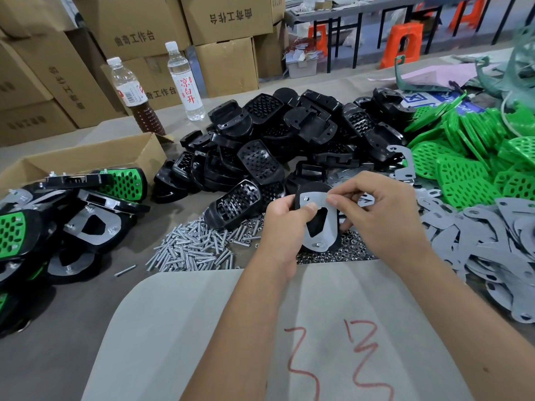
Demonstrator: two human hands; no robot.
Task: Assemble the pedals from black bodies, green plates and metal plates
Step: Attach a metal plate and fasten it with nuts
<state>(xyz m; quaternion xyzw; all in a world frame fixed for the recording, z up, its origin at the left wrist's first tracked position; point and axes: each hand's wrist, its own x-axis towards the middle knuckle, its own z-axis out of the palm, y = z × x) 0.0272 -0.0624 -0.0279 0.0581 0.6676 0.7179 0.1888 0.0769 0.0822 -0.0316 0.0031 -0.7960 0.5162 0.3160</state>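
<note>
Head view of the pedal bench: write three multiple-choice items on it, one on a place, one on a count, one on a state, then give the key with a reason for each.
1. Where does the heap of loose green plates lie?
A. at the right of the table
B. inside the cardboard box
C. under the bottles

2. How many bottles stand at the far edge of the table?
A. one
B. two
C. four

3. What is the state of the pedal in the hands?
A. bare black body, no plate
B. metal plate laid on its back, a fastener at the near end
C. lying untouched on the table

Key: A, the green heap sits right of the black bodies. B, a brown-filled bottle and a clear bottle stand there. B, the left hand and right hand grip the pedal with the grey metal plate on it.
</note>
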